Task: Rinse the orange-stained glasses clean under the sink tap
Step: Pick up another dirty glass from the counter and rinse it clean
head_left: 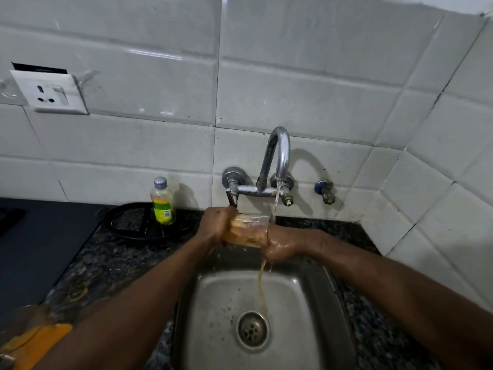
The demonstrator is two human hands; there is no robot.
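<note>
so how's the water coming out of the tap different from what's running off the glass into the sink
The tap water is clear, the runoff orange-brown. The tap water falls from the spout onto the glass beside the right hand; the runoff drops from under that hand into the sink, towards the drain. Both are thin streams.
</note>
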